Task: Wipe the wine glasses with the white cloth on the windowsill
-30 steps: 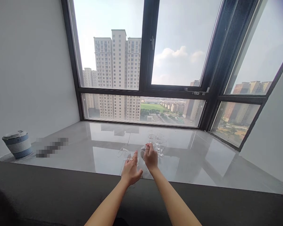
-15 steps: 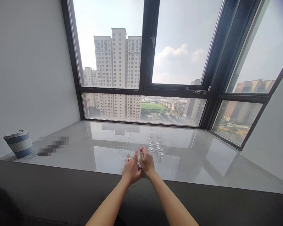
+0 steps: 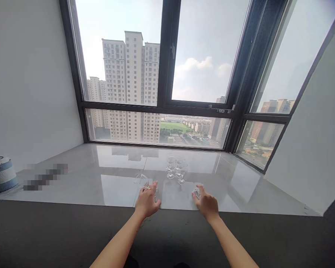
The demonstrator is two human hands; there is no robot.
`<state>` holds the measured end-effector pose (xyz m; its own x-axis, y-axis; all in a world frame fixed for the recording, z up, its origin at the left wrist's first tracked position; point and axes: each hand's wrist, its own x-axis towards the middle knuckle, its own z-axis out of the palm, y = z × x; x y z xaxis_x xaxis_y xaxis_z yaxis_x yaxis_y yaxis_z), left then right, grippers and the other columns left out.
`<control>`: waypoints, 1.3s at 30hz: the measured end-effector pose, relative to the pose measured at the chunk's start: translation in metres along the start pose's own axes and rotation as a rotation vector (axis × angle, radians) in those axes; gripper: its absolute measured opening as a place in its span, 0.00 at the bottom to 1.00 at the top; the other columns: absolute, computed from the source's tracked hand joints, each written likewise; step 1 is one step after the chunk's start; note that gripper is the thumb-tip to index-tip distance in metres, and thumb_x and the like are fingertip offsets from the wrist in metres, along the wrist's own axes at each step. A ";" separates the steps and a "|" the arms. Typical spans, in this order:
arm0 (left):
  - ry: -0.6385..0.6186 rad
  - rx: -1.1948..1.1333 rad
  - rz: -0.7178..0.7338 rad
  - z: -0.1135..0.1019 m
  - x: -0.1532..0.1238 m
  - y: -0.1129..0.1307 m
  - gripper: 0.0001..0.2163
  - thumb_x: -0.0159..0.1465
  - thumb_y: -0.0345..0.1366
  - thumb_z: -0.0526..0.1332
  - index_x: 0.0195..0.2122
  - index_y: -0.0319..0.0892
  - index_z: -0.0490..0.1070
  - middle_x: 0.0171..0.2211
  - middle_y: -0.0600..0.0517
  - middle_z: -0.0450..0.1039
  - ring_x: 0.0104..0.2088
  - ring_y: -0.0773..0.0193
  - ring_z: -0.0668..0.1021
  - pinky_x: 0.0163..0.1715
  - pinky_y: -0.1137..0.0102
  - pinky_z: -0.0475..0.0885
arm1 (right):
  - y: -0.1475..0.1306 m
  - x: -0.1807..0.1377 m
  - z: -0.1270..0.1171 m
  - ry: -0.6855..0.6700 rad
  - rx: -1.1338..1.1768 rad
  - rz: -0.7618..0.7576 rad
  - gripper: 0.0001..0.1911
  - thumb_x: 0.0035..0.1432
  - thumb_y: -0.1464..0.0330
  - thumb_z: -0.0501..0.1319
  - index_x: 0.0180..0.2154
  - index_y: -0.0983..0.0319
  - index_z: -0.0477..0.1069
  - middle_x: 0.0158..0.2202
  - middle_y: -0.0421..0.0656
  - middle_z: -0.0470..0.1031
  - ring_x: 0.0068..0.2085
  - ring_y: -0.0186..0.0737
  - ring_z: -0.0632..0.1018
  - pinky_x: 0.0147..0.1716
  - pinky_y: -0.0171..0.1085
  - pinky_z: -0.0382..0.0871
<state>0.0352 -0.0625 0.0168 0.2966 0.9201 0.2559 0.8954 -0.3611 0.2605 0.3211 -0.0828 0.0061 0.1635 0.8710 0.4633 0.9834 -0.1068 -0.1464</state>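
two hands at clear glasses on a glossy grey worktop (image 3: 240, 193) below a high-rise window.

the left hand (image 3: 147, 201) lies with fingers spread over a tipped glass (image 3: 141, 180) whose bowl leans to the left; whether it grips the glass cannot be told. well apart from it, the right hand (image 3: 207, 204) has thumb and forefinger curled around a small glass (image 3: 195, 192) near the worktop's front edge. between and beyond the hands, three stemmed glasses (image 3: 175, 169) stand upright, close together. a blue-and-white tub (image 3: 0, 174) sits at the far left by the wall.
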 end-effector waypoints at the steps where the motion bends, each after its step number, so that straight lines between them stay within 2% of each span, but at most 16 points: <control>1: 0.005 0.003 0.004 0.000 0.000 0.000 0.36 0.57 0.41 0.54 0.66 0.43 0.46 0.58 0.44 0.64 0.58 0.52 0.64 0.59 0.59 0.49 | 0.005 -0.001 0.002 0.014 0.000 0.054 0.18 0.61 0.61 0.53 0.52 0.59 0.64 0.33 0.45 0.77 0.33 0.41 0.77 0.28 0.33 0.58; 5: 0.015 0.009 0.009 0.000 0.000 0.001 0.34 0.58 0.43 0.53 0.66 0.43 0.47 0.58 0.44 0.63 0.58 0.53 0.65 0.58 0.58 0.50 | 0.009 -0.001 0.008 0.035 0.039 0.175 0.19 0.60 0.65 0.52 0.53 0.58 0.65 0.34 0.46 0.77 0.33 0.42 0.77 0.28 0.34 0.57; 11: -0.035 0.017 0.037 -0.002 0.000 0.000 0.31 0.62 0.46 0.50 0.66 0.46 0.47 0.59 0.47 0.63 0.60 0.53 0.61 0.59 0.57 0.48 | 0.010 0.001 0.008 0.037 0.157 0.165 0.24 0.58 0.68 0.51 0.56 0.53 0.64 0.44 0.44 0.76 0.38 0.41 0.77 0.29 0.34 0.61; 15: -0.121 0.078 0.111 0.003 0.008 0.000 0.31 0.62 0.50 0.49 0.66 0.48 0.49 0.64 0.48 0.56 0.64 0.50 0.55 0.60 0.54 0.47 | 0.014 0.002 0.011 0.028 0.200 0.169 0.23 0.58 0.68 0.51 0.55 0.52 0.66 0.45 0.43 0.76 0.39 0.40 0.77 0.31 0.34 0.63; 19: -0.183 0.126 0.189 0.011 0.028 0.013 0.35 0.61 0.53 0.49 0.67 0.49 0.42 0.66 0.48 0.50 0.65 0.49 0.51 0.61 0.53 0.43 | 0.014 0.003 0.011 0.039 0.222 0.188 0.23 0.57 0.68 0.52 0.54 0.53 0.67 0.45 0.44 0.76 0.41 0.40 0.76 0.33 0.34 0.63; 28: -0.203 0.140 0.077 0.037 0.085 0.053 0.32 0.62 0.55 0.45 0.65 0.46 0.53 0.64 0.43 0.54 0.64 0.47 0.54 0.59 0.47 0.45 | 0.014 0.002 0.008 0.069 0.258 0.187 0.20 0.58 0.68 0.52 0.51 0.56 0.69 0.45 0.43 0.76 0.43 0.40 0.76 0.36 0.34 0.64; 39: -0.154 0.200 -0.048 0.057 0.111 0.079 0.32 0.61 0.57 0.44 0.63 0.51 0.55 0.61 0.40 0.57 0.63 0.42 0.54 0.58 0.43 0.39 | 0.013 0.003 0.009 0.065 0.243 0.213 0.19 0.58 0.68 0.52 0.51 0.56 0.69 0.43 0.43 0.76 0.40 0.37 0.75 0.34 0.32 0.60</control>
<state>0.1578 0.0199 0.0127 0.2857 0.9532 0.0988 0.9530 -0.2935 0.0755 0.3337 -0.0770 -0.0023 0.3755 0.8083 0.4535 0.8805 -0.1584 -0.4468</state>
